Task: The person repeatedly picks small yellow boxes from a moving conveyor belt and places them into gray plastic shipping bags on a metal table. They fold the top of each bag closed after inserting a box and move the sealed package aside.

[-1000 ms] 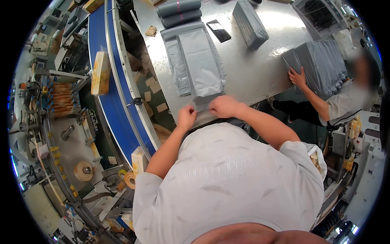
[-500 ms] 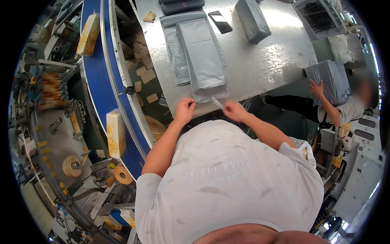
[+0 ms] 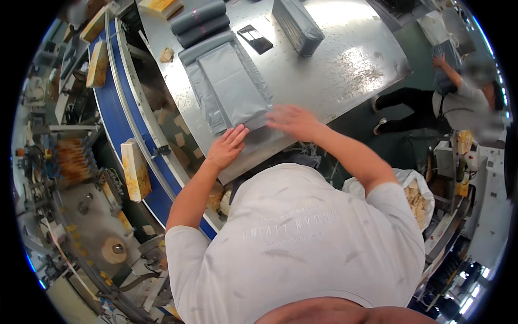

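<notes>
My left hand [image 3: 227,146] lies flat with fingers spread on the near end of a grey plastic mailer bag [image 3: 233,89] that sits on a stack of the same bags on the steel table [image 3: 345,59]. My right hand [image 3: 293,120] hovers, blurred, over the bag's near right corner with fingers loosely apart. Whether it touches the bag I cannot tell. Neither hand grips anything.
A blue conveyor belt [image 3: 116,121] runs along the table's left side carrying yellow boxes [image 3: 135,169]. Rolled grey bags [image 3: 198,21], a dark flat device [image 3: 254,38] and a grey bundle [image 3: 298,24] lie farther back. A co-worker [image 3: 467,97] handles a grey bundle at right.
Both hands have moved up onto the near end of the grey bag and opened flat. The yellow box on the belt has travelled toward me. The co-worker has shifted farther right.
</notes>
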A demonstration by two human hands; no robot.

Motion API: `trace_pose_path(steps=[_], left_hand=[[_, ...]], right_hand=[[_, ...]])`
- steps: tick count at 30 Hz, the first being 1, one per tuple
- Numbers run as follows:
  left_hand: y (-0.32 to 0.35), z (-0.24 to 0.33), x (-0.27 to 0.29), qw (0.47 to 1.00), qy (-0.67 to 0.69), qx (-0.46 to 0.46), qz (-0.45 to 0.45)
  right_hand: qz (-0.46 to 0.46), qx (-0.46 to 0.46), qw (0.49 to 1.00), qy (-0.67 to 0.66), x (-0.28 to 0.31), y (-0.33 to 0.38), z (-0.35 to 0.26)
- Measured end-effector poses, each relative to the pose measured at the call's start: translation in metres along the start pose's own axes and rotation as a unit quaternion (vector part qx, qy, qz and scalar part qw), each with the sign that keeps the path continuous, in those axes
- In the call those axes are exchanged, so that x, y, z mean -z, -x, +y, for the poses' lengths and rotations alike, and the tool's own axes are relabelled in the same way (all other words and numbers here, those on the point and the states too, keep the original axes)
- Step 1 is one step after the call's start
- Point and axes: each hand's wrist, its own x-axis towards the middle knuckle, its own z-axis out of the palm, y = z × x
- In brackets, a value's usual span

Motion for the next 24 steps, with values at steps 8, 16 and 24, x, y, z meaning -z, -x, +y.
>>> trace_pose_path(steps=[8,16,24], left_hand=[[-0.009,-0.011,0.011,0.985,0.125,0.122,0.019],[-0.025,-0.023,-0.076,0.522,0.426,0.664,0.324],[-0.074,0.021,-0.072,0.650,0.356,0.605,0.293]], right_hand=[[-0.014,-0.025,0.958,-0.285,-0.074,-0.009,0.065],[0.037,-0.507,0.714,-0.482,-0.118,-0.054,0.062],[0.118,-0.359,0.874,-0.305,-0.127,-0.066,0.053]])
